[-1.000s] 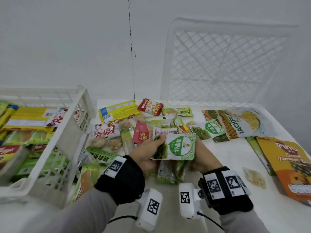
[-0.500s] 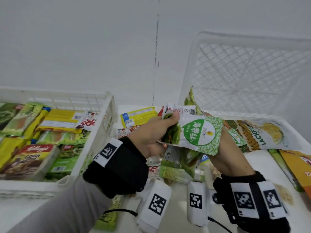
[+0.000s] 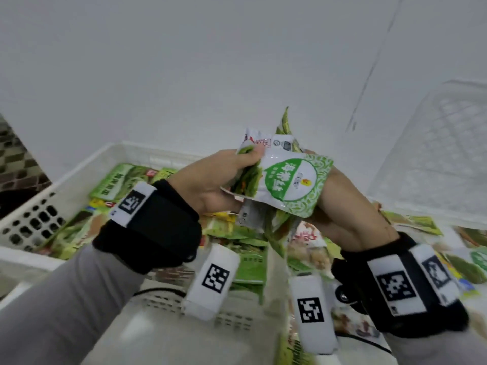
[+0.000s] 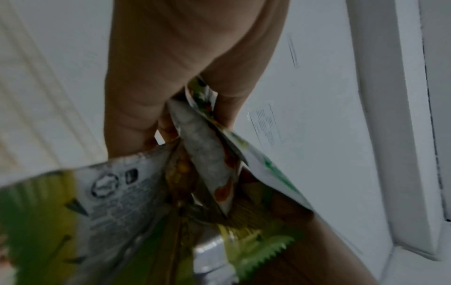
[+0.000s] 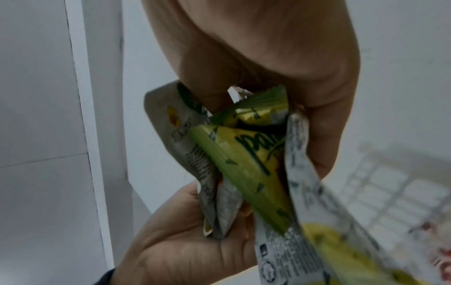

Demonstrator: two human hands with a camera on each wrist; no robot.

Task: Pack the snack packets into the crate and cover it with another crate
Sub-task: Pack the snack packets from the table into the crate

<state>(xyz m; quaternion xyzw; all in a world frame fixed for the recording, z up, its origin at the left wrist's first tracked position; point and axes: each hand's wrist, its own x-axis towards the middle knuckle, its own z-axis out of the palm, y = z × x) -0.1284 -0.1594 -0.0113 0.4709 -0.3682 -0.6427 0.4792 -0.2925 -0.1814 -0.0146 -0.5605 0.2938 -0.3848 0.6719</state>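
Head view: both hands hold a bundle of snack packets [image 3: 266, 206] up in the air, above the near corner of the white perforated plastic crate [image 3: 39, 219]. Left hand [image 3: 213, 180] has its thumb curled over the top of the front packet, a white pouch with a green round label [image 3: 287, 183], other fingers wrapped behind the bundle. Right hand [image 3: 342, 206] sits behind and under the pouch, gripping the bundle from the right side; its fingers are mostly hidden by the packets. More green and white packets stick out above and below the pouch.

Left wrist view: blurry; left hand fingers [image 4: 136, 108] pinch several packet edges together, a white printed wrapper [image 4: 122, 187] and a green zigzag-edged one [image 4: 266, 252] hanging below.

Right wrist view: right hand [image 5: 280, 67] closes its fingers on a yellow-green wrapper [image 5: 244, 164] and grey-white wrappers; left hand palm [image 5: 183, 241] supports the lower ends.

The white crate is on the left, already holding many green, yellow and red packets [image 3: 118, 183]. A second white lattice crate [image 3: 434, 154] stands tipped up on its side at far right. Loose packets [image 3: 411, 222] lie on the desk [image 3: 448, 233] under and to the right of the hands.
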